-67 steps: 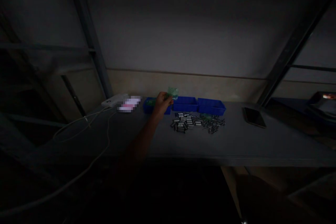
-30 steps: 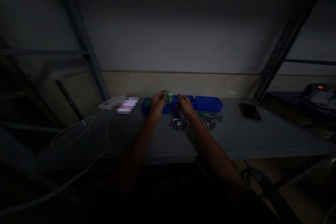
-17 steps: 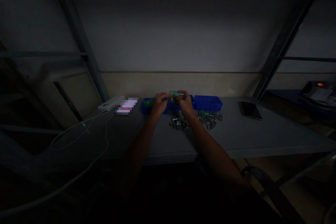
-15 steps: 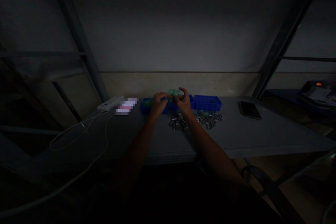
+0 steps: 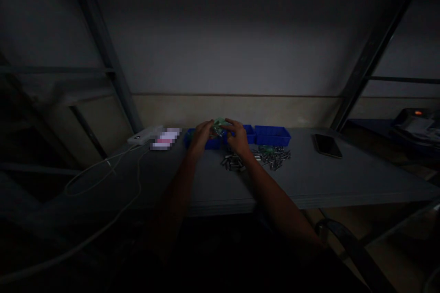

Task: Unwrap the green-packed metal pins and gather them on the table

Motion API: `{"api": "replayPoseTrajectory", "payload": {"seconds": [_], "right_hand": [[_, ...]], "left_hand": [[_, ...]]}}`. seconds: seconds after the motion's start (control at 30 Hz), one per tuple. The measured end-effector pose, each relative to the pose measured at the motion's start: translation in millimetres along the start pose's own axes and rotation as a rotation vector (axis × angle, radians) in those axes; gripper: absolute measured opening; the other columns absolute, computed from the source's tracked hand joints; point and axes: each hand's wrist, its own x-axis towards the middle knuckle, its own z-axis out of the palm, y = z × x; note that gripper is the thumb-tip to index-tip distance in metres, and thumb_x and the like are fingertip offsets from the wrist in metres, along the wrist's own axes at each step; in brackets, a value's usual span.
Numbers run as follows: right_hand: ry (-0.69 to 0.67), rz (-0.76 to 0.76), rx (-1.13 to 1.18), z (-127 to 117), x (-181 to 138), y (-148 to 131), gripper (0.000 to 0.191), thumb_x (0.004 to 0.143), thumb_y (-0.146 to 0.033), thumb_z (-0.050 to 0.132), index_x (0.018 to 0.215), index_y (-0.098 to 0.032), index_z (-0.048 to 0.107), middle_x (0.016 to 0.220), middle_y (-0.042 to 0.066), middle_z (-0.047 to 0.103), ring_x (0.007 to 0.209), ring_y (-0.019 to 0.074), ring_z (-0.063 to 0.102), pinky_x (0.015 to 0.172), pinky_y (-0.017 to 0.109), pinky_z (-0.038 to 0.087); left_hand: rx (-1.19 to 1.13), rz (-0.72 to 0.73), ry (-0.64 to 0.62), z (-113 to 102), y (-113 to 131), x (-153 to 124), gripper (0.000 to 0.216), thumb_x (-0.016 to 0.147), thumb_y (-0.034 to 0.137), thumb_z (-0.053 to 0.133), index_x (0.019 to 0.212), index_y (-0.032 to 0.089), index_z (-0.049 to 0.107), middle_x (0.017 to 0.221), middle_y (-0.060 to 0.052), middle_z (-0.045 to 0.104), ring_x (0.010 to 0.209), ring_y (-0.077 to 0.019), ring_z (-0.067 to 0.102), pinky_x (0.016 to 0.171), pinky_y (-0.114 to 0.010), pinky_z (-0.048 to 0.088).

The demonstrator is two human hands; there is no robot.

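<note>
A small green packet, its contents too dim to make out, is held just above the tabletop, in front of a row of blue bins. The left hand pinches its left edge with the fingers curled in, and the right hand closes on its right edge from the other side, so both hands meet around it. Behind them stand the left blue bin, partly hidden, the middle blue bin and the right blue bin. Just in front of the bins lie two loose piles of small metal cylinders, the other pile to the right. Well apart to the right lies a dark phone; to the left a white power bank trails a white cable.
</note>
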Motion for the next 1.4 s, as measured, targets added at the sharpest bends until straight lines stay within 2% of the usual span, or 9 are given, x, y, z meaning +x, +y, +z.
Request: {"api": "replayPoseTrajectory", "payload": {"seconds": [0.17, 0.3, 0.43, 0.6, 0.73, 0.8, 1.07, 1.27, 1.4], "right_hand": [[-0.179, -0.008, -0.011, 6.4, -2.5, -3.4, 0.044, 0.063, 0.001, 0.046, 0.090, -0.022, 0.072, 0.122, 0.004, 0.059, 0.113, 0.0222, 0.053, 0.102, 0.040, 0.039], [-0.305, -0.009, 0.067, 12.5, -4.5, -9.1, 0.044, 0.063, 0.001, 0.046, 0.089, -0.022, 0.072, 0.113, 0.003, 0.065, 0.108, 0.0195, 0.058, 0.100, 0.033, 0.041], [-0.174, 0.134, 0.118, 9.1, -0.7, -3.0, 0.032, 0.071, -0.007, 0.047, 0.088, -0.020, 0.070, 0.101, 0.005, 0.069, 0.100, 0.0195, 0.061, 0.094, 0.035, 0.044], [0.098, 0.307, 0.076, -5.8, 4.8, 10.0, 0.031, 0.076, -0.015, 0.044, 0.099, -0.013, 0.066, 0.087, 0.007, 0.068, 0.079, 0.0161, 0.061, 0.079, 0.029, 0.047], [0.154, 0.354, 0.006, -8.7, 3.8, 8.7, 0.034, 0.075, -0.015, 0.043, 0.101, -0.013, 0.064, 0.076, 0.003, 0.064, 0.069, 0.0143, 0.057, 0.071, 0.026, 0.045], [0.132, 0.358, -0.027, -6.8, 2.6, 5.2, 0.033, 0.074, -0.014, 0.044, 0.101, -0.013, 0.063, 0.076, 0.003, 0.063, 0.071, 0.0144, 0.057, 0.072, 0.026, 0.044], [-0.033, 0.426, -0.050, -3.1, 2.0, -0.9, 0.026, 0.078, -0.021, 0.049, 0.098, -0.014, 0.064, 0.081, 0.005, 0.065, 0.074, 0.0162, 0.059, 0.074, 0.028, 0.045], [-0.038, 0.571, 0.195, 0.2, 4.2, 7.0, 0.034, 0.074, -0.031, 0.059, 0.102, -0.013, 0.060, 0.080, 0.004, 0.064, 0.071, 0.0140, 0.058, 0.067, 0.025, 0.045], [-0.076, 0.536, 0.348, 3.0, 4.8, 11.4, 0.021, 0.072, -0.031, 0.058, 0.084, -0.014, 0.059, 0.069, -0.001, 0.058, 0.062, 0.0116, 0.053, 0.060, 0.023, 0.042]], "left_hand": [[0.163, 0.130, -0.056, -3.4, -2.0, -1.3, 0.015, 0.065, 0.025, 0.063, 0.078, 0.019, 0.066, 0.074, -0.002, 0.066, 0.065, -0.0139, 0.060, 0.055, -0.021, 0.044], [0.244, 0.148, -0.041, -3.7, -7.4, 1.4, 0.008, 0.066, 0.022, 0.062, 0.073, 0.018, 0.062, 0.066, -0.002, 0.063, 0.061, -0.0141, 0.059, 0.056, -0.022, 0.044], [0.356, 0.173, -0.060, -3.5, -6.1, -1.1, 0.012, 0.073, 0.025, 0.057, 0.082, 0.019, 0.062, 0.070, -0.002, 0.065, 0.059, -0.0144, 0.060, 0.059, -0.025, 0.046], [0.898, 0.367, -0.172, 3.6, -3.2, -14.9, 0.019, 0.075, 0.026, 0.057, 0.091, 0.018, 0.063, 0.092, -0.006, 0.069, 0.086, -0.0185, 0.063, 0.081, -0.028, 0.046], [1.159, 0.297, -0.113, 10.2, -3.1, -24.4, 0.029, 0.076, 0.039, 0.058, 0.095, 0.018, 0.062, 0.092, -0.008, 0.069, 0.089, -0.0224, 0.063, 0.080, -0.032, 0.046], [1.198, 0.247, -0.115, 11.4, -4.0, -25.1, 0.030, 0.076, 0.037, 0.059, 0.099, 0.017, 0.061, 0.089, -0.008, 0.069, 0.087, -0.0230, 0.063, 0.078, -0.032, 0.046], [0.857, 0.115, -0.149, 9.9, -9.1, -14.0, 0.030, 0.075, 0.016, 0.055, 0.105, 0.015, 0.060, 0.083, -0.006, 0.069, 0.076, -0.0176, 0.063, 0.069, -0.027, 0.047], [0.465, 0.176, -0.063, -3.3, -1.9, -6.0, 0.033, 0.076, 0.020, 0.052, 0.108, 0.014, 0.059, 0.100, -0.008, 0.065, 0.084, -0.0161, 0.062, 0.073, -0.027, 0.049], [0.376, 0.170, -0.156, -8.3, -2.7, -5.8, 0.031, 0.074, 0.025, 0.056, 0.103, 0.015, 0.061, 0.103, -0.008, 0.064, 0.086, -0.0165, 0.062, 0.075, -0.028, 0.050]]}}
